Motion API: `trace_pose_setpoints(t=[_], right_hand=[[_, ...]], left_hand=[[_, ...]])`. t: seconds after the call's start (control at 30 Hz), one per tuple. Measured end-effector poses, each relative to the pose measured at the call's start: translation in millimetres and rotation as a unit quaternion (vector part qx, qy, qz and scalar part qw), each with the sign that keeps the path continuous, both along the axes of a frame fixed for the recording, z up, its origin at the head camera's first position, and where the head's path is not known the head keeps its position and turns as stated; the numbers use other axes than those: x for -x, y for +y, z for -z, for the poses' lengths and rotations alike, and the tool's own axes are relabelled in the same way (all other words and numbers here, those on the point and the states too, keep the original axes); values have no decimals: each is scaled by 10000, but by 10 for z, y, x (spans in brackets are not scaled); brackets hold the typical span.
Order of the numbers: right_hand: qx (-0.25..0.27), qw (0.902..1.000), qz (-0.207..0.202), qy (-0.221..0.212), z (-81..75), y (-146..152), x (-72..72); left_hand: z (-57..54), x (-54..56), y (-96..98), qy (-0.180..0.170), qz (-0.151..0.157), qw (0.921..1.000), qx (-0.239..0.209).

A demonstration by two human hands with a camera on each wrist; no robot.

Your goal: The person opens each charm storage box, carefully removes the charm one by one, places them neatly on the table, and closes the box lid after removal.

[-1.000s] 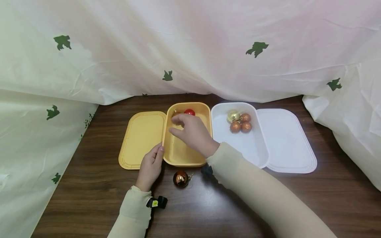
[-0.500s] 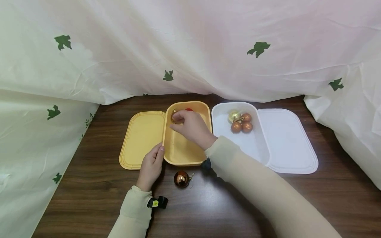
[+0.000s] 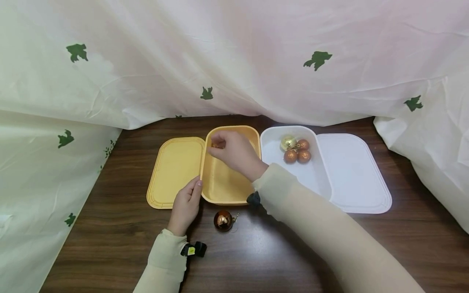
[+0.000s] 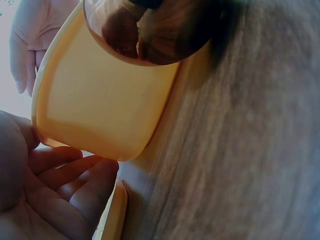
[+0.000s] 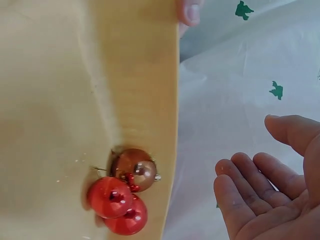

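Observation:
My left hand (image 3: pixel 186 205) grips the left wall of a yellow plastic box (image 3: pixel 223 199), thumb at the rim and fingers along the outside. Over the far half of that box hovers my right hand (image 3: pixel 236 152), holding nothing, its fingers loosely bent in the right wrist view. Beneath it, two shiny red baubles (image 5: pixel 111 197) and a copper bauble (image 5: pixel 134 170) lie together on the box floor against the wall. In the head view the right hand hides most of them. Another glossy copper bauble (image 3: pixel 223 220), with a gold cap and string, lies on the table before the box.
A white box (image 3: pixel 300 187) stands right beside the yellow one, holding a gold bauble (image 3: pixel 288 143) and several glittery orange baubles (image 3: pixel 304 156). Flat lids flank them, yellow (image 3: pixel 177 171) left and white (image 3: pixel 353 175) right. White cloth (image 3: pixel 234 61) hangs behind the table.
My right hand has moved slightly farther back inside the yellow box, now covering the red bauble in the head view. The left hand keeps its grip in place.

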State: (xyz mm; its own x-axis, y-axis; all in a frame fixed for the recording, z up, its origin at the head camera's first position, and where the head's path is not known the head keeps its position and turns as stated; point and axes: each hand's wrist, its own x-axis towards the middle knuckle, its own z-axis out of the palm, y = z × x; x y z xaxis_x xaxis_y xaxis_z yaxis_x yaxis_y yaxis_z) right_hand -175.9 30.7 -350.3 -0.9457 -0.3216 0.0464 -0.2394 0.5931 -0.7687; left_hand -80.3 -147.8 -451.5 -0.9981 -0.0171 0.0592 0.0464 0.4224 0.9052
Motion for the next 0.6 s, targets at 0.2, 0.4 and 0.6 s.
trace_pose_setpoints(t=[0.2,0.4,0.6], right_hand=[[-64,9999,19,92,-45,-19,29],[17,10000,71,-37,-27,-62,89],[109,9988,286,-375,-2,-82,202]], left_hand=[[-4,-2,-9,-56,19,10000,-25],[8,4,-29,-18,61,10000,12],[5,3,-13,30,30,10000,20]])
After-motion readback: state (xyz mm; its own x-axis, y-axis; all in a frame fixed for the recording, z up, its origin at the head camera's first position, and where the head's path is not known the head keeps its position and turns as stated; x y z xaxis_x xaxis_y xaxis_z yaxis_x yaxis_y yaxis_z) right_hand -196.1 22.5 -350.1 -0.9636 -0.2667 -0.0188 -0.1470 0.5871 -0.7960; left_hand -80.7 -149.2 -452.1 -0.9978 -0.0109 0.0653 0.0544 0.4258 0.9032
